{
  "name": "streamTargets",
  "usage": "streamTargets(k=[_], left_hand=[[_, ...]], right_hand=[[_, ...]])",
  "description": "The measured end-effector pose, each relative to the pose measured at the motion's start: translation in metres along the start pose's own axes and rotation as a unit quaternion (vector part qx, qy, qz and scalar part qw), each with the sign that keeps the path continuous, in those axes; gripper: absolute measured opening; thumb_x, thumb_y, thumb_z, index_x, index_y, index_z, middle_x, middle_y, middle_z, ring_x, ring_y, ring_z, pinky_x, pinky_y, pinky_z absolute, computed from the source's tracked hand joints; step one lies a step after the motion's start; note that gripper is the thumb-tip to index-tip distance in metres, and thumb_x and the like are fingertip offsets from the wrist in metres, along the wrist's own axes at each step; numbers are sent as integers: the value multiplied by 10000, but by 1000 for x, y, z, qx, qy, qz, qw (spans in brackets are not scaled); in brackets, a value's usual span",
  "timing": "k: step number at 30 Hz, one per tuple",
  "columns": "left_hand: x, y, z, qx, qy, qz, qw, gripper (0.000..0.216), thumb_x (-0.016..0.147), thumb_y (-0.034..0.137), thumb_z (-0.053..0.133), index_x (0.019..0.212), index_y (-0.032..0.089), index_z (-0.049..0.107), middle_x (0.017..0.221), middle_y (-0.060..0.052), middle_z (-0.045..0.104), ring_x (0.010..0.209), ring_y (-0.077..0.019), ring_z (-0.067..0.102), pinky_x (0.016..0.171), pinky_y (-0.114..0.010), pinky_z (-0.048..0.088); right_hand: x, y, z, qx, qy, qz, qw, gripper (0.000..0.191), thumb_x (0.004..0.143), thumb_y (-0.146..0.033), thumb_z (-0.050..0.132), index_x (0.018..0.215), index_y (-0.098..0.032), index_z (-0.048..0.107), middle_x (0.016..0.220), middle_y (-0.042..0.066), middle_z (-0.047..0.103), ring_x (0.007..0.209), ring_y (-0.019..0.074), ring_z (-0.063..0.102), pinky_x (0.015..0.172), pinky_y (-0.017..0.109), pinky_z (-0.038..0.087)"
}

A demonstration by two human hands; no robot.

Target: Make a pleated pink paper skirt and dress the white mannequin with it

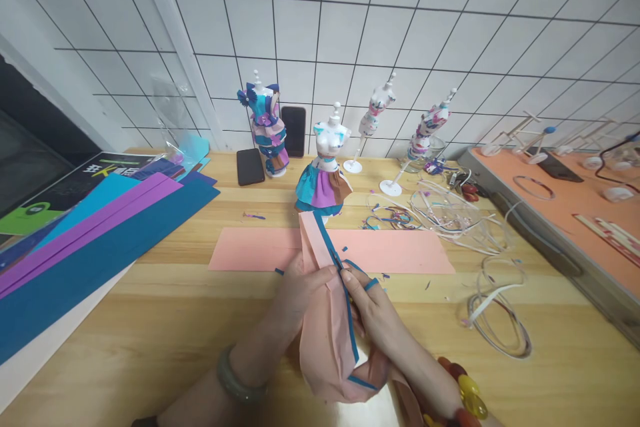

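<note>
Both hands hold a folded pink paper piece [327, 340] with a teal strip [350, 320] along its edge, just above the wooden table [165, 320]. My left hand [295, 290] is closed, pinching the pink paper from the left. On the right edge, my right hand [373, 310] presses fingertips onto the teal strip, a loop of teal round one finger. Behind the hands lies a flat pink sheet [400, 250]. A small mannequin in a teal, purple and brown paper skirt [324, 177] stands just beyond it.
Large teal, purple and blue paper sheets [90, 240] fan over the table's left side. Three more dressed mannequins [265, 127] and two phones [250, 165] stand by the tiled wall. Curled white backing strips [493, 307] litter the right. An orange tray [560, 207] sits at far right.
</note>
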State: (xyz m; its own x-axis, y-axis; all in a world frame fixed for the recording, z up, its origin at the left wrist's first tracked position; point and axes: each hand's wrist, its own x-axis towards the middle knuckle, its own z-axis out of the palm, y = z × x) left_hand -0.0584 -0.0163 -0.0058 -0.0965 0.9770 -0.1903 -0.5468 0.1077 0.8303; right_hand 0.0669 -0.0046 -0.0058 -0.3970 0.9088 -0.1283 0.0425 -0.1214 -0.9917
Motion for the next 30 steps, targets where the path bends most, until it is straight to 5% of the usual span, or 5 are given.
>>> streamTargets(k=[7,30], left_hand=[[2,8,-5,4,-1,-20,1000,369,709,220,687,1064,127,653,1040,-124,706,983,-287,640,889,-404,476],[-1,0,2,-41,38,-25,998,387,656,143,713,1037,109,654,961,-128,720,888,-265,663,805,-375,502]], right_hand=[[-4,10,-2,-8,-38,54,998,289,907,-478,440,800,-211,469,480,-98,269,368,65,237,316,163,185],[-3,16,-2,-16,-29,45,998,368,889,-545,421,747,-206,436,445,-107,288,339,57,255,309,159,199]])
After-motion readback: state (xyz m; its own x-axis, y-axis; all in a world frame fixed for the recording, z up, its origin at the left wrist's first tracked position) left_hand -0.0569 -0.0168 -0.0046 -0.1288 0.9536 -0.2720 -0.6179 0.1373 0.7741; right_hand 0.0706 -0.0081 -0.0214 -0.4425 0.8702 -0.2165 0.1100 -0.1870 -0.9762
